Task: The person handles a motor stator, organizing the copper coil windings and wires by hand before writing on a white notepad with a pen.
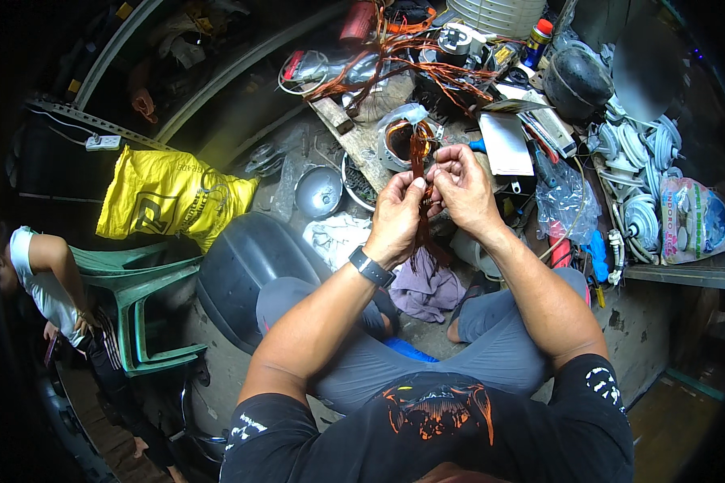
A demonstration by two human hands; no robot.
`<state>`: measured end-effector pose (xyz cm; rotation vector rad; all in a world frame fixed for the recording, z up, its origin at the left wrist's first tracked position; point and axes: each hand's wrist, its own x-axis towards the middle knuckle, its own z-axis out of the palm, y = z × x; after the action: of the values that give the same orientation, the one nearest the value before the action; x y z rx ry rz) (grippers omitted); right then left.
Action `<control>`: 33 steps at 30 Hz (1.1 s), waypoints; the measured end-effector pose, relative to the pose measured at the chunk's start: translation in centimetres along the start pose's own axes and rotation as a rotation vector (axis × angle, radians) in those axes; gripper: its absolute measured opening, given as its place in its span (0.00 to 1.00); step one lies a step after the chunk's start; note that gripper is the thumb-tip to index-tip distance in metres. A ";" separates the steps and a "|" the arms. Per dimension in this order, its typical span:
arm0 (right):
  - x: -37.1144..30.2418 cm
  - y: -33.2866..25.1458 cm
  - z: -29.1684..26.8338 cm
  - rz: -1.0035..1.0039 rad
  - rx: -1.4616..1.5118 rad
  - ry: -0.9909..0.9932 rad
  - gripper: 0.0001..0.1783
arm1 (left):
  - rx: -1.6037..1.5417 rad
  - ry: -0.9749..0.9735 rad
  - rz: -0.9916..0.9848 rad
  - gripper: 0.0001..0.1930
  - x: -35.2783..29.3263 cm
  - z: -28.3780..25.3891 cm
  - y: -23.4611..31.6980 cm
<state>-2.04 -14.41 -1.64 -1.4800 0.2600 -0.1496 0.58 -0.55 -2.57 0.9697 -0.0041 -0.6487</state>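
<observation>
I see a dim room with a grey floor (217, 378); a green plastic chair (141, 302) stands at my left.

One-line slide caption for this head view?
Seated person's left hand and right hand pinch a bundle of copper wire above a cluttered workshop floor.

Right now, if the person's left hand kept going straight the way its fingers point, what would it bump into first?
Probably the round coil of copper wire just beyond the fingertips of the left hand, which already pinches the copper wire bundle. Depth is hard to judge.
</observation>
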 end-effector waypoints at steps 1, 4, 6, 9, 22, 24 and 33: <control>0.1 -0.1 0.0 0.001 0.035 -0.014 0.11 | -0.023 0.000 -0.006 0.09 0.0 0.0 0.1; 0.3 -0.4 -0.1 0.056 0.090 -0.057 0.15 | -0.068 -0.004 -0.023 0.09 -0.1 0.1 0.3; 0.3 -0.5 -0.3 0.108 0.141 -0.074 0.17 | -0.066 0.000 -0.026 0.10 -0.2 0.1 0.4; 0.2 -0.7 -0.4 0.157 0.264 -0.078 0.17 | -0.045 0.000 -0.040 0.11 -0.2 0.1 0.7; 0.3 -0.3 -0.3 0.137 0.157 -0.078 0.09 | -0.059 -0.005 -0.052 0.10 -0.2 0.2 0.8; 0.3 -0.2 -0.4 0.146 0.133 -0.082 0.08 | -0.045 0.001 -0.057 0.10 -0.2 0.3 0.9; 0.7 0.4 -0.7 0.129 -0.020 -0.104 0.09 | -0.030 -0.006 -0.068 0.11 0.0 0.2 0.7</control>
<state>-1.61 -15.22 -2.10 -1.4816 0.2722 0.0334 0.89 -0.45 -1.97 0.9420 0.0334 -0.7118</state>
